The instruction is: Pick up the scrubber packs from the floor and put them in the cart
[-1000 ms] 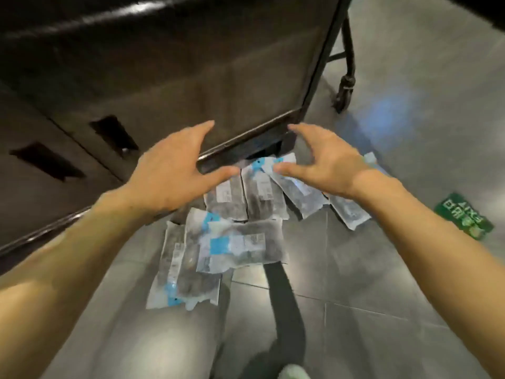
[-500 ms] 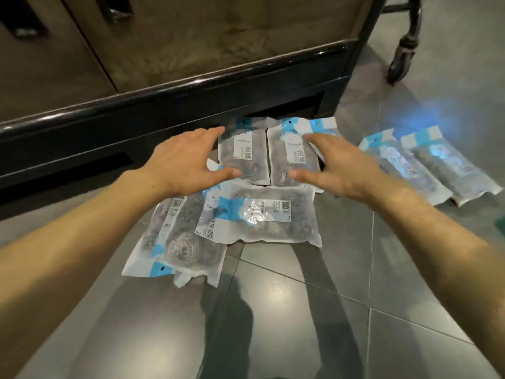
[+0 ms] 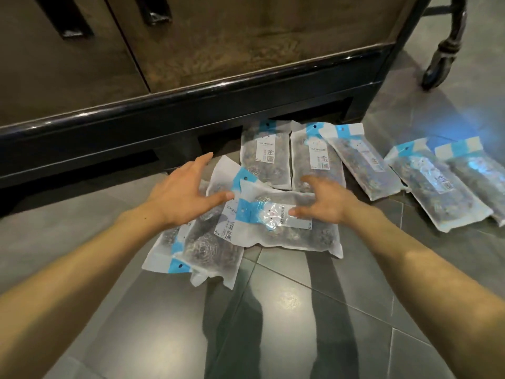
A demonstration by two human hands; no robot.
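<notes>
Grey tiled floor [image 3: 287,310] — eight scrubber packs [image 3: 287,222] below two spread, empty hands — left [image 3: 180,195], right [image 3: 325,201].

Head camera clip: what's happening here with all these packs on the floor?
A person is reaching down with both bare hands toward scrubber packs scattered on the tiled floor beside a dark cart. The left hand and right hand are open, spread over the topmost pack of a small heap, not gripping it yet. More packs lie flat nearer the cart and off to the right. None is visibly in the cart.
</notes>
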